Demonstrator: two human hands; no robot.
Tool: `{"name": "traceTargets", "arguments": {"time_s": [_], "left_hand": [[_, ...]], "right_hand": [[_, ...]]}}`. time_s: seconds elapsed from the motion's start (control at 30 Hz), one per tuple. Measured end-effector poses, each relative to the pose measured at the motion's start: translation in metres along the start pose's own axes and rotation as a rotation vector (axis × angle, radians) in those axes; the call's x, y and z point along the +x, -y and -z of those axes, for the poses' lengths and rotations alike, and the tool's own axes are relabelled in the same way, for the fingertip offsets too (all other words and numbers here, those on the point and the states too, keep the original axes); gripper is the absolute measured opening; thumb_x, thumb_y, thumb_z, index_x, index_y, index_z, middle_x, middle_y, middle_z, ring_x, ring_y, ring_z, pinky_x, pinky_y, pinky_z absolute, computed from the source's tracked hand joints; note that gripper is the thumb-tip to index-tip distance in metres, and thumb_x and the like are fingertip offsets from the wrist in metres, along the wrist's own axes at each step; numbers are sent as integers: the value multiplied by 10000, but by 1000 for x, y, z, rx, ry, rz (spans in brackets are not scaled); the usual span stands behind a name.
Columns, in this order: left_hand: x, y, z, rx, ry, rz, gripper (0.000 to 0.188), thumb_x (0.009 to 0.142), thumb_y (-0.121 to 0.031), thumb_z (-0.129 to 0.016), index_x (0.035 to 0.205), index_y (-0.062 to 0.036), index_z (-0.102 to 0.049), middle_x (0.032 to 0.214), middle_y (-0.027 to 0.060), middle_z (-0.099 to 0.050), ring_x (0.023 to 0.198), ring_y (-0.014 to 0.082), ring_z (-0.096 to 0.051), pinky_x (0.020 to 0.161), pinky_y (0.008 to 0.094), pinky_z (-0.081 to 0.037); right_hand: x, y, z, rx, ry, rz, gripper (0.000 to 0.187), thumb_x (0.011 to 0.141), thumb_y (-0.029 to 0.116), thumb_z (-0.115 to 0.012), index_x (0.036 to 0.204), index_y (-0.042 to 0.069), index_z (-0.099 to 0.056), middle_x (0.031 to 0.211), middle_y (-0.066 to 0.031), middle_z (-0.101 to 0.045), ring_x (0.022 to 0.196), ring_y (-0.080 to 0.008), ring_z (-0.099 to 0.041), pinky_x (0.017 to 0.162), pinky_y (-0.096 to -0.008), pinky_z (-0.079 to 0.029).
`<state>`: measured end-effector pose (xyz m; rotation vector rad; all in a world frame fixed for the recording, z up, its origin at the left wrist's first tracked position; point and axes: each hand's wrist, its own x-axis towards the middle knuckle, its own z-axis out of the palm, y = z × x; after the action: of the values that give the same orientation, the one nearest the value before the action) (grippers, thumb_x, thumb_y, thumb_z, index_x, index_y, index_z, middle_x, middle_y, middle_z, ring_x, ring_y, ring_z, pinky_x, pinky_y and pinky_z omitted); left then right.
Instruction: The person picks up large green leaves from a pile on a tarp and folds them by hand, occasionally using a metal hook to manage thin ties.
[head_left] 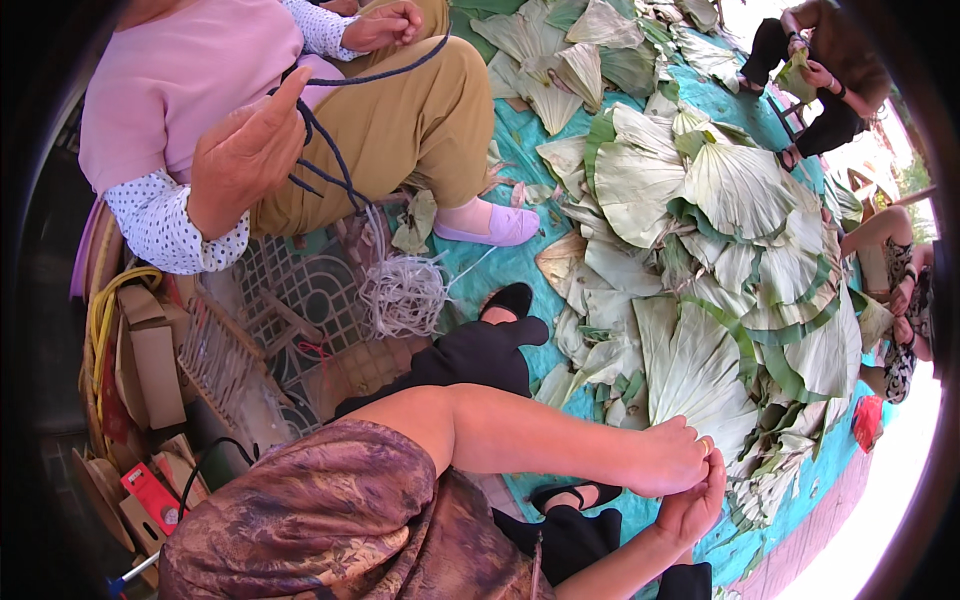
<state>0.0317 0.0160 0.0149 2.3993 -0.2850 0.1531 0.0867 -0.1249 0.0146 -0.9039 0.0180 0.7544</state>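
My left hand is curled closed, with a ring on one finger. It meets my right hand, whose fingers are bent up against it. Whatever they pinch, if anything, is too small or hidden to make out. Right behind my hands lies a broad, pale green dried leaf with ribs fanning out. It belongs to a big heap of similar leaves spread over a turquoise sheet.
At the upper left sits a co-worker in pink, dark blue cord looped about one hand. A tangle of white string lies by my dark-clad leg. Cardboard boxes stand at left. Another person holds a leaf at upper right.
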Motion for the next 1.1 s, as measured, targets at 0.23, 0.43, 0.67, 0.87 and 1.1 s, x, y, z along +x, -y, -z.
{"name": "traceTargets", "arguments": {"time_s": [0.23,0.43,0.67,0.87,1.1], "left_hand": [[-26,11,2,2,48,-32,183,759,-160,-518,870,-25,-574,1034,154,-518,819,246,-570,677,375,-417],[-31,10,9,-35,74,-93,229,711,-132,-566,902,-12,-528,1027,153,-504,812,287,-579,645,397,-456],[-15,1,32,-39,265,-93,385,697,-108,-632,1038,-5,-486,1118,179,-477,932,355,-523,773,417,-444],[-44,-8,45,118,414,2,468,737,-150,-614,1171,-56,-464,1256,194,-411,1065,360,-459,904,404,-369],[-98,-20,96,91,356,100,457,735,-132,-604,1160,-32,-470,1254,184,-418,1095,358,-438,927,396,-347]], "right_hand": [[-5,-14,-6,-159,-100,53,291,885,123,-432,1081,-87,-480,1080,-186,-525,1015,-247,-507,904,-354,-412],[-14,-12,-27,-269,-196,121,231,867,54,-460,1046,-84,-506,1001,-155,-565,905,-208,-572,783,-293,-479],[-18,0,-26,-433,-220,139,173,830,70,-529,961,-35,-573,854,-69,-600,767,-123,-580,671,-243,-478],[-33,3,-7,-827,-242,253,214,793,106,-582,949,-42,-582,822,-49,-604,741,-96,-535,662,-232,-442],[-43,-2,-7,-1337,-147,306,278,759,151,-587,966,-34,-573,830,-136,-603,769,-218,-556,703,-319,-445]]}}
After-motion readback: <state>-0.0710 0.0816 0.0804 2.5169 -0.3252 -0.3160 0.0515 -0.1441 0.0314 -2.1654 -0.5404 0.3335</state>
